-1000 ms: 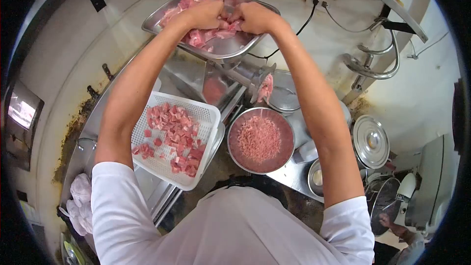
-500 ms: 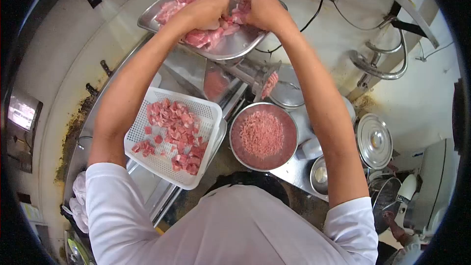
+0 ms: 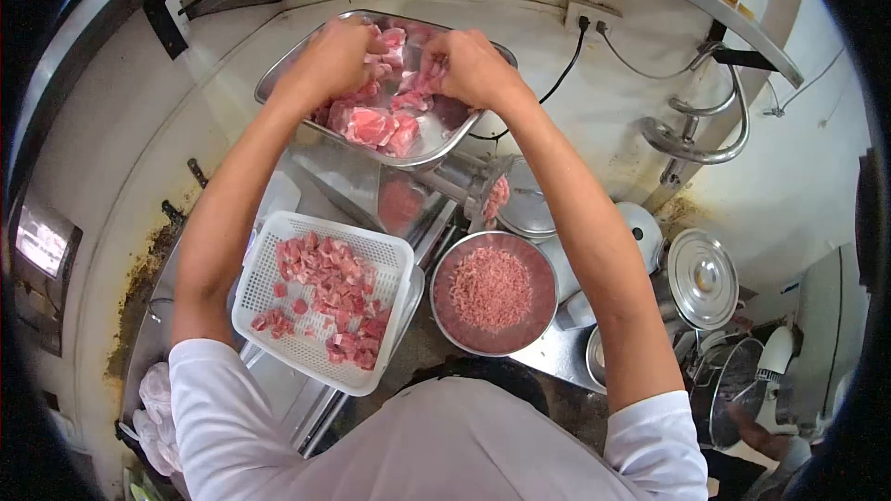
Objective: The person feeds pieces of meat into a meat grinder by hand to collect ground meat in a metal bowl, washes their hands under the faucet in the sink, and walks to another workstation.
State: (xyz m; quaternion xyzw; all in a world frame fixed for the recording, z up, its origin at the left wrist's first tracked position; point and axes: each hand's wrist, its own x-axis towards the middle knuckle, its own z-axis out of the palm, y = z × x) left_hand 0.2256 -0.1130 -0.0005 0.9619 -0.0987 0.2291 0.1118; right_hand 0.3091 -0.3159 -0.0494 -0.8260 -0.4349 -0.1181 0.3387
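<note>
In the head view, a shallow silver metal tray [image 3: 432,136] sits at the upper centre of the frame, holding large pink raw meat chunks [image 3: 369,126] with pale fat on them. The right hand [image 3: 473,68], upper centre, has its fingers curled around a piece of this meat near the tray's right end. The left hand [image 3: 340,57], upper left of centre, is bent down into the meat at the other end; its fingertips are hidden, so whether it grips a chunk cannot be told.

The chunks look soft, floppy and wet, probably slippery and moderately heavy, though hardly fragile. A full-finger hold around the thick middle should serve better than pinching a fatty edge, which could slide or tear.

Below the tray, a silver metal grinder outlet [image 3: 484,193] has pink ground meat [image 3: 498,199] hanging from it, above a round steel bowl [image 3: 495,344] of mince at centre. A white perforated plastic basket [image 3: 256,301] of small meat cubes [image 3: 327,271] lies left of centre.
</note>
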